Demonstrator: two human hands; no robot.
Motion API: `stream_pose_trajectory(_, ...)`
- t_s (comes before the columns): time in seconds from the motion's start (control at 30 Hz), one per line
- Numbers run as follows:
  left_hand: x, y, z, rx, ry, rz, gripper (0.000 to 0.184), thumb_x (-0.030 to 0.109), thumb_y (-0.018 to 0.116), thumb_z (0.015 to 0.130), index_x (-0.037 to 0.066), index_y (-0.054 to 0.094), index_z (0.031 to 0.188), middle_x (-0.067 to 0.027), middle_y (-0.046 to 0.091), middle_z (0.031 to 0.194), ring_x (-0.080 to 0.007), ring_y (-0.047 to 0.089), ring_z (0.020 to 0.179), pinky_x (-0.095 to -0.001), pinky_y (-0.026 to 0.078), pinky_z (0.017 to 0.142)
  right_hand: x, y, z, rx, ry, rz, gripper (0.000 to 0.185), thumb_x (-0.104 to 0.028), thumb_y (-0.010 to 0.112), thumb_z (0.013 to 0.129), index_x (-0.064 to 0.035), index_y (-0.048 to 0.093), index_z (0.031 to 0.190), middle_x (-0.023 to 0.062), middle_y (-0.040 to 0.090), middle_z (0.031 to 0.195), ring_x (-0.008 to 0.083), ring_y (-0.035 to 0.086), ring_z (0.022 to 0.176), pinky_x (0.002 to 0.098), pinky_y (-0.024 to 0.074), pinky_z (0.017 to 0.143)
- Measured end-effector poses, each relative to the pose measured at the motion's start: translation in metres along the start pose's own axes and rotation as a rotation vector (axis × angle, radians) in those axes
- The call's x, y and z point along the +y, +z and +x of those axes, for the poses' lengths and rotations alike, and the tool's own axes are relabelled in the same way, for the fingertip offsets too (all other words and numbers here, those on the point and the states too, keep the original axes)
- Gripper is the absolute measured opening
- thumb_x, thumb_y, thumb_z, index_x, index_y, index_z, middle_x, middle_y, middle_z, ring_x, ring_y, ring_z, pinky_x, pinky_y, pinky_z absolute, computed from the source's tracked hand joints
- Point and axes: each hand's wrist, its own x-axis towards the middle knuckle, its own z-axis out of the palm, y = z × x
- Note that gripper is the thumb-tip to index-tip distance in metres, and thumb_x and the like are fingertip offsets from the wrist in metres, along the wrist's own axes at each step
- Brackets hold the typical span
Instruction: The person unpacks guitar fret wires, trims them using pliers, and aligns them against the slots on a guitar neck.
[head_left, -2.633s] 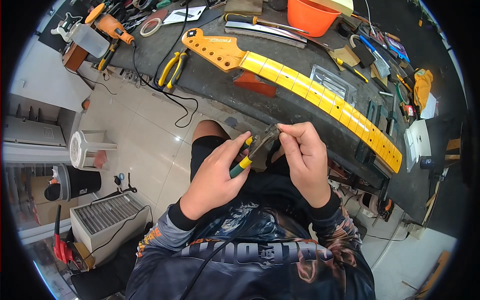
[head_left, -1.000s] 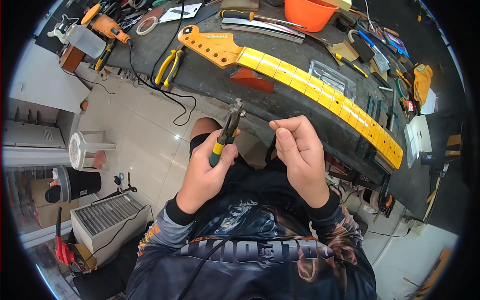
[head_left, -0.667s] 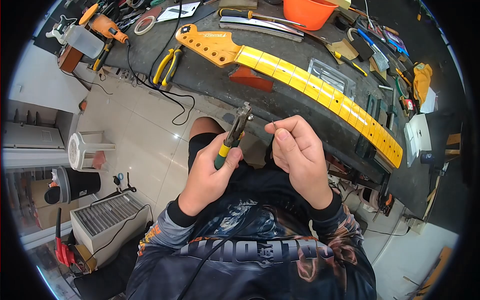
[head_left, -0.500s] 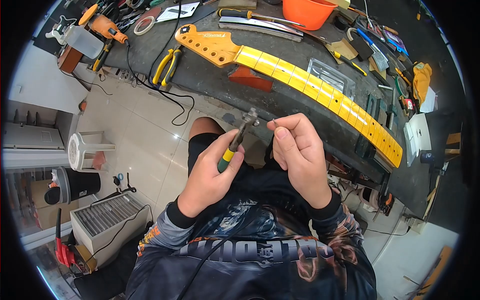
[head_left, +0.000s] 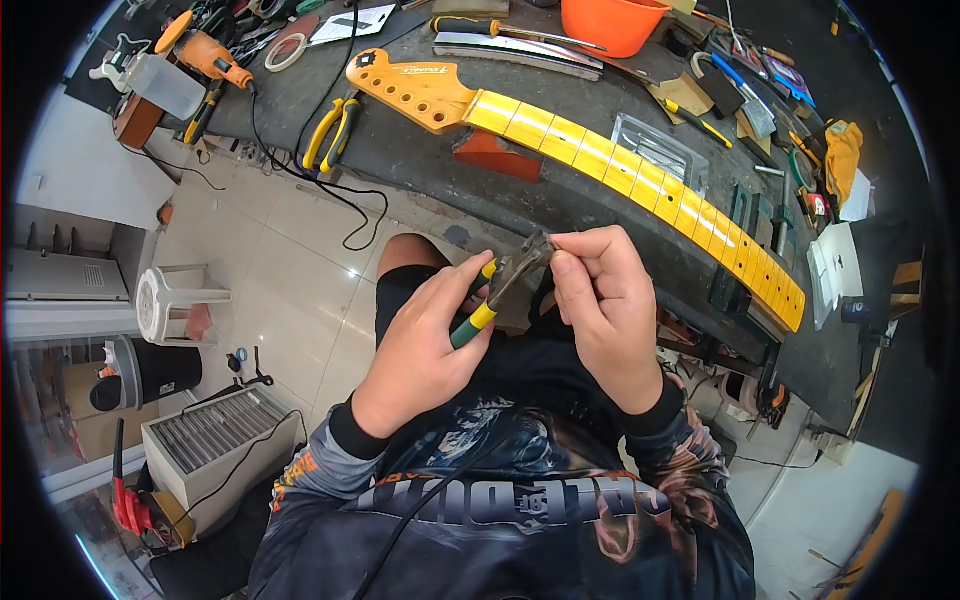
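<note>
My left hand [head_left: 418, 335] is closed around a pair of pliers [head_left: 515, 275] with green and yellow handles, which are spread apart in my grip. Their metal jaws point up and right, meeting the fingertips of my right hand [head_left: 608, 320]. Thumb and index finger there are pinched on a small thin piece, mostly hidden, whose kind I cannot make out. Beyond both hands, a glossy maple guitar neck [head_left: 632, 178] lies across the workbench, fretboard up. A reddish-brown block [head_left: 498, 157] sits under it near the headstock.
Yellow-and-black pliers [head_left: 330, 133] lie at the edge of the dark workbench [head_left: 400, 165]. Behind the neck are a screwdriver [head_left: 515, 33], an orange bowl [head_left: 612, 28] and a clear plastic tray [head_left: 660, 150]. An orange power tool [head_left: 212, 60] stands left, its black cord hanging off the bench.
The pliers have moved right and their handles have spread apart. Their jaws now reach my right fingertips, where before there was a gap. My right hand has barely moved.
</note>
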Motion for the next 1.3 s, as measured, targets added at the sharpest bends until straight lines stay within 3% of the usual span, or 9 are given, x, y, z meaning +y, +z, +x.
stream_pose_trajectory(0.37, 0.0, 0.0, 0.001, -0.004, 0.029, 0.033, 0.066, 0.002, 0.073, 0.098, 0.005, 0.055, 0.161, -0.0211, 0.07, 0.131, -0.0428, 0.068, 0.121, -0.0447, 0.053, 0.108, 0.002, -0.005, 0.002, -0.005, 0.002, -0.018, 0.01, -0.003, 0.068, 0.113, 0.0033, 0.069, 0.121, 0.004, 0.074, 0.094, 0.0057, 0.065, 0.084, 0.0242, 0.0515, 0.076)
stream_pose_trajectory(0.67, -0.006, 0.002, 0.001, -0.023, 0.019, 0.057, 0.057, 0.004, 0.071, 0.102, 0.002, 0.058, 0.157, -0.0185, 0.074, 0.124, -0.0371, 0.073, 0.113, -0.0433, 0.055, 0.103, 0.002, -0.008, 0.003, -0.014, -0.019, -0.153, 0.01, -0.003, 0.071, 0.111, 0.0035, 0.07, 0.117, 0.0077, 0.071, 0.09, 0.0121, 0.065, 0.078, 0.0279, 0.0517, 0.072)
stream_pose_trajectory(0.87, -0.012, 0.011, -0.002, 0.065, 0.068, 0.035, 0.038, 0.011, 0.072, 0.107, -0.001, 0.068, 0.143, -0.0194, 0.076, 0.113, -0.0374, 0.075, 0.106, -0.0429, 0.057, 0.098, 0.004, -0.008, 0.0, -0.015, -0.05, -0.204, 0.009, -0.005, 0.072, 0.111, 0.0031, 0.07, 0.116, 0.0092, 0.07, 0.089, 0.0133, 0.064, 0.076, 0.0286, 0.0512, 0.07)
stream_pose_trajectory(0.97, -0.013, 0.013, -0.003, 0.015, -0.04, -0.035, 0.027, 0.013, 0.077, 0.105, -0.002, 0.071, 0.126, -0.0243, 0.076, 0.101, -0.045, 0.077, 0.095, -0.0425, 0.059, 0.082, 0.016, -0.006, -0.004, 0.022, -0.052, -0.168, 0.009, -0.005, 0.071, 0.112, 0.0031, 0.07, 0.116, 0.0083, 0.07, 0.088, 0.0124, 0.062, 0.074, 0.0284, 0.0505, 0.07)
stream_pose_trajectory(1.03, -0.011, 0.014, -0.002, 0.088, -0.148, -0.111, 0.019, 0.013, 0.077, 0.107, 0.0, 0.071, 0.119, -0.0224, 0.072, 0.089, -0.0422, 0.075, 0.082, -0.0369, 0.056, 0.075, 0.016, -0.005, -0.006, 0.051, -0.035, -0.136, 0.01, -0.005, 0.07, 0.112, 0.0033, 0.07, 0.117, 0.0074, 0.07, 0.088, 0.0116, 0.062, 0.074, 0.0284, 0.0501, 0.069)
stream_pose_trajectory(1.07, -0.013, 0.013, 0.001, 0.098, -0.069, -0.099, 0.018, 0.015, 0.076, 0.109, -0.001, 0.069, 0.117, -0.0175, 0.073, 0.09, -0.0308, 0.074, 0.08, -0.034, 0.055, 0.076, 0.013, -0.003, -0.009, 0.062, 0.032, -0.076, 0.01, -0.006, 0.069, 0.113, 0.003, 0.069, 0.117, 0.0055, 0.07, 0.089, 0.0108, 0.062, 0.076, 0.0278, 0.0507, 0.071)
stream_pose_trajectory(1.1, -0.012, 0.015, 0.002, 0.092, -0.06, -0.099, 0.018, 0.015, 0.076, 0.109, -0.001, 0.069, 0.117, -0.0175, 0.073, 0.09, -0.0308, 0.074, 0.08, -0.034, 0.055, 0.076, 0.011, -0.002, -0.01, 0.074, 0.096, -0.016, 0.01, -0.007, 0.068, 0.115, 0.0027, 0.068, 0.117, 0.0035, 0.07, 0.09, 0.01, 0.063, 0.078, 0.0272, 0.0514, 0.073)
stream_pose_trajectory(1.2, -0.012, 0.03, 0.008, 0.074, -0.033, -0.498, 0.019, 0.013, 0.075, 0.111, -0.001, 0.068, 0.123, -0.0048, 0.075, 0.103, -0.0121, 0.069, 0.094, -0.0305, 0.055, 0.082, 0.006, -0.003, -0.013, 0.023, 0.101, 0.316, 0.009, -0.009, 0.065, 0.116, 0.0002, 0.067, 0.117, 0.0024, 0.07, 0.101, 0.009, 0.066, 0.091, 0.0269, 0.0532, 0.083)
stream_pose_trajectory(1.3, 0.012, 0.048, 0.028, -0.024, -0.003, -0.772, 0.026, 0.006, 0.077, 0.108, -0.001, 0.066, 0.131, -0.0034, 0.073, 0.108, -0.0106, 0.069, 0.094, -0.0263, 0.055, 0.082, -0.004, -0.004, -0.017, 0.065, 0.099, 0.55, 0.007, -0.01, 0.065, 0.116, -0.0029, 0.067, 0.117, 0.0027, 0.068, 0.113, 0.0094, 0.066, 0.102, 0.0283, 0.0537, 0.091)
